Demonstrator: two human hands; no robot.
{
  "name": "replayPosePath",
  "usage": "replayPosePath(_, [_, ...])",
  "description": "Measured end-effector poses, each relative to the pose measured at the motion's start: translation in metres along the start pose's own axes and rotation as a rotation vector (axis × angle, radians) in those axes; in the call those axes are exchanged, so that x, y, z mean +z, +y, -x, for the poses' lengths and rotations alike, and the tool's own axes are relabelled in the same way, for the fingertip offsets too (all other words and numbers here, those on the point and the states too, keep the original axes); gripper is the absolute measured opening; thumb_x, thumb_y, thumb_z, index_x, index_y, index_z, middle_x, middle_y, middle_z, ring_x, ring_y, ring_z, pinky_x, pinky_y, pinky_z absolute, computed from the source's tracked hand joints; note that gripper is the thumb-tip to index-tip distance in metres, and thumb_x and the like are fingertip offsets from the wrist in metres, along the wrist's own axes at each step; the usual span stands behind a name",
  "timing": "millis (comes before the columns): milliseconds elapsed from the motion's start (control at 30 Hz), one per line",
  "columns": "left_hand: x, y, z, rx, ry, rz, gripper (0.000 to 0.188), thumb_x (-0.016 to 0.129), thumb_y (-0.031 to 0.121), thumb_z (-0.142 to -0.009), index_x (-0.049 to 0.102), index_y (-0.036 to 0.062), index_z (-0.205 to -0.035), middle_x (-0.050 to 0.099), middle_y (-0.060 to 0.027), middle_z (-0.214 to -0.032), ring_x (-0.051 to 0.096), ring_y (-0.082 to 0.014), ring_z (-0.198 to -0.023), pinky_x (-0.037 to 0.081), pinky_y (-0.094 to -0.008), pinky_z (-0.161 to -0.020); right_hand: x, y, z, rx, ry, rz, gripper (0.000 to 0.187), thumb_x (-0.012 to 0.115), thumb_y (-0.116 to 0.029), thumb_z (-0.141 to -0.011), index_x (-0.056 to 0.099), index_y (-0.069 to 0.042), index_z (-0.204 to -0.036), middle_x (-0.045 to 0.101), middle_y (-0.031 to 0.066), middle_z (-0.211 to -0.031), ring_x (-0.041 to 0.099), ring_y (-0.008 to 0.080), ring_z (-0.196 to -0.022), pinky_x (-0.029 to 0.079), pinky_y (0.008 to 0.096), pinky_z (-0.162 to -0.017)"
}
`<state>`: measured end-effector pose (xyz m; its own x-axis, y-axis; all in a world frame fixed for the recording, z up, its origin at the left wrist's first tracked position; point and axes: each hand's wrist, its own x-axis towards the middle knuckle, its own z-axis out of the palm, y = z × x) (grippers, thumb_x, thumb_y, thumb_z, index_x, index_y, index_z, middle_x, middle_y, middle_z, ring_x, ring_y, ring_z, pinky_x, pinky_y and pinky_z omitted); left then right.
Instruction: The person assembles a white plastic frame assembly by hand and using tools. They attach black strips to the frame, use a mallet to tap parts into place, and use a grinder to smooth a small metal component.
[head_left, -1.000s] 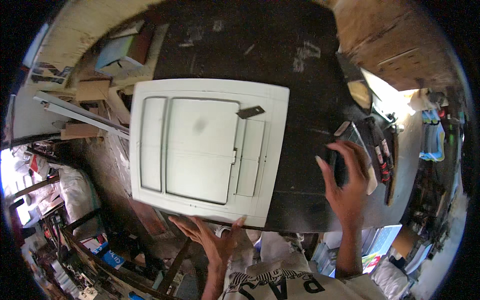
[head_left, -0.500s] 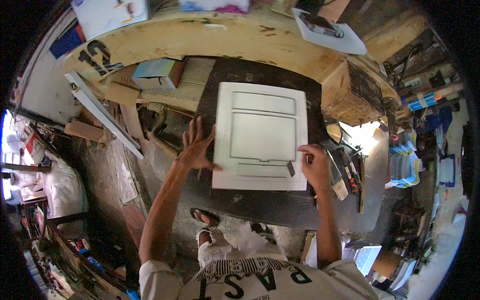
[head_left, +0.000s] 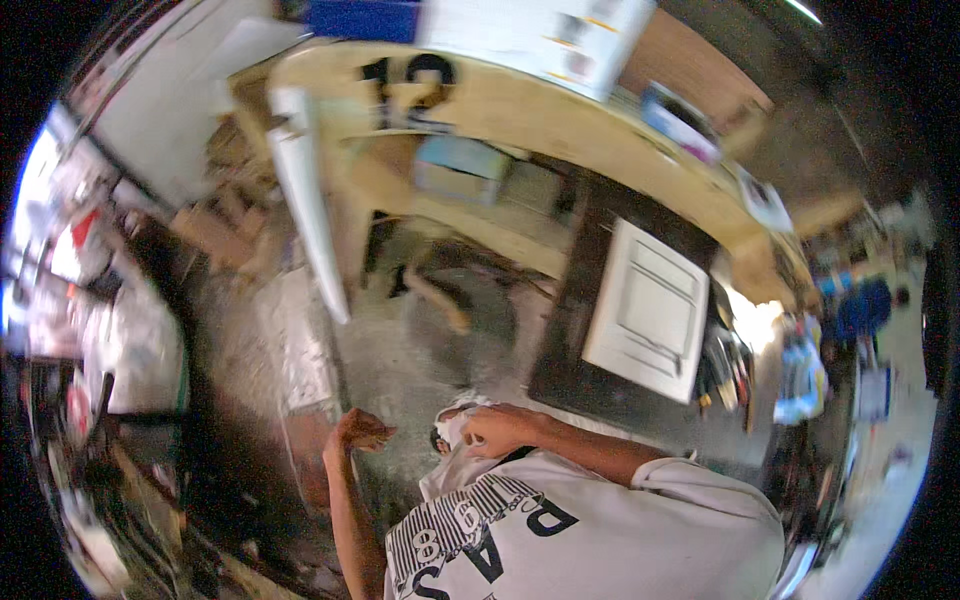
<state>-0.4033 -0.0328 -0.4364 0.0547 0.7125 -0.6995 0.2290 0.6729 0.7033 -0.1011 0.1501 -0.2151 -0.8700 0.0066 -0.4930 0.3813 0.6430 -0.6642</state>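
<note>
A white panelled board (head_left: 650,310), shaped like a small cabinet door, lies on a dark tabletop (head_left: 565,360) to the right, and neither hand touches it. My left hand (head_left: 363,430) hangs low and left of my body, fingers loosely bent and apart, holding nothing that I can see. Across the front of my body comes my right arm; its hand (head_left: 495,430) has the fingers curled in, close to my pale clothing, with nothing visible in it. Motion blur softens both hands.
A yellowish curved counter (head_left: 520,65) runs along the far side. A white strip (head_left: 308,205) leans at the left, near a blue box (head_left: 460,168). Several hand tools (head_left: 727,370) lie right of the board. Bagged goods (head_left: 130,340) stand at far left.
Both hands have left the board's sides and come down toward my body. The view has swung left, so the board and table now appear farther right.
</note>
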Motion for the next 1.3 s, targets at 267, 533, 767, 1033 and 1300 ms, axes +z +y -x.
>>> replayPosePath(267, [-0.027, 0.044, 0.11, -0.055, 0.029, -0.042, 0.059, 0.067, 0.049, -0.086, 0.062, 0.0035, -0.123, 0.067, -0.0175, -0.116, 0.062, -0.0304, -0.104, 0.05, -0.0414, -0.09, -0.115, -0.019, -0.189, -0.165, 0.074, 0.158, 0.022, 0.07, -0.02, -0.083, 0.069, 0.001, -0.087, 0.069, 0.0178, -0.082, 0.068, 0.0311, -0.074, 0.053, 0.0396, -0.069])
replayPosePath(533, [-0.113, 0.03, 0.138, 0.103, 0.414, 0.226, 0.054, 0.063, 0.052, -0.088, 0.069, -0.0002, -0.101, 0.07, -0.0205, -0.097, 0.067, -0.033, -0.087, 0.05, -0.0445, -0.077, -0.197, -0.219, -0.421, -0.596, 0.046, 0.418, 0.022, 0.069, -0.018, -0.084, 0.068, -0.002, -0.098, 0.069, 0.0191, -0.092, 0.067, 0.0332, -0.085, 0.052, 0.041, -0.079])
replayPosePath(767, [-0.231, -0.029, 0.184, 0.21, 0.828, 0.588, 0.038, 0.076, 0.033, -0.082, 0.067, 0.0064, -0.107, 0.071, -0.0116, -0.093, 0.067, -0.0246, -0.088, 0.053, -0.0382, -0.077, -0.183, -0.403, -0.549, -0.861, -0.219, 0.359, 0.023, 0.07, -0.011, -0.083, 0.066, -0.001, -0.102, 0.066, 0.0161, -0.089, 0.066, 0.0294, -0.083, 0.052, 0.038, -0.077])
replayPosePath(1033, [-0.408, -0.323, 0.425, -0.777, 2.288, 0.404, 0.022, 0.068, 0.011, -0.083, 0.063, -0.0006, -0.1, 0.068, -0.0198, -0.09, 0.066, -0.0367, -0.085, 0.053, -0.0434, -0.076, -0.159, -0.585, -0.699, -0.862, -0.071, 0.221, 0.016, 0.072, -0.003, -0.08, 0.068, 0.0, -0.096, 0.069, 0.0126, -0.09, 0.067, 0.0225, -0.08, 0.051, 0.0316, -0.076])
replayPosePath(1300, [-0.457, -0.353, 0.499, -0.671, 2.227, 0.861, 0.028, 0.069, 0.011, -0.089, 0.054, 0.0004, -0.109, 0.062, -0.0089, -0.08, 0.059, -0.0171, -0.068, 0.048, -0.0305, -0.062, -0.007, -0.714, -0.982, -0.688, -0.104, 0.098, 0.023, 0.074, -0.017, -0.085, 0.07, 0.002, -0.098, 0.071, 0.0155, -0.092, 0.069, 0.0262, -0.085, 0.053, 0.0338, -0.078])
